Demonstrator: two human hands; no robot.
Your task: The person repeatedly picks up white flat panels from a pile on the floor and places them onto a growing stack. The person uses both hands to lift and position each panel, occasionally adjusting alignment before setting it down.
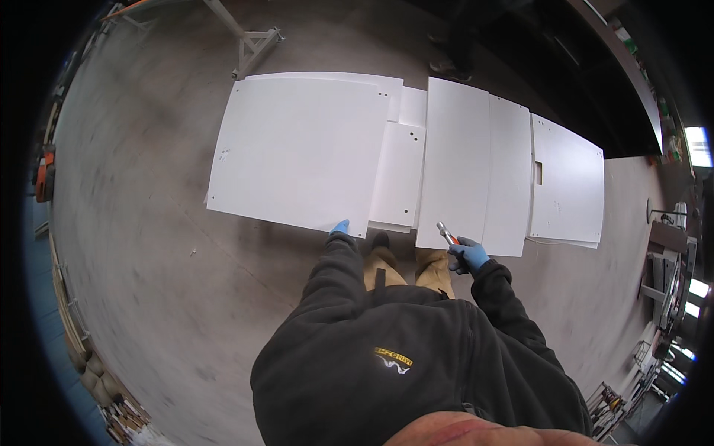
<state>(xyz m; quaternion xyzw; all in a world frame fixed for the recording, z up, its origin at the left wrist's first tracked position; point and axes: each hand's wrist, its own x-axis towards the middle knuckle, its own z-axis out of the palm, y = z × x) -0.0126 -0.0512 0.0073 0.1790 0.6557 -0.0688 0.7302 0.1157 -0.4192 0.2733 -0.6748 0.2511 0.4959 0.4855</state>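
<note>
My left hand (341, 226), in a blue glove, grips the near edge of a large white panel (297, 149) close to its right corner. That panel has small holes near its corners and lies over other white boards. In my right hand (469, 256), also blue-gloved, is a hand tool (447, 233) with a silver cylindrical head and an orange-red part; its exact kind is unclear. The fingers wrap round it, just off the near edge of a plain white board (455, 171). Between the two lies a narrower white board (398, 178) with holes.
Farther right lies another white panel (569, 182) with a rectangular cutout. A pale metal stand (253, 48) is beyond the boards. At the far right is a long dark surface (550, 59), with another person's shoe (451, 72) beside it. Grey concrete floor (141, 178) surrounds the boards.
</note>
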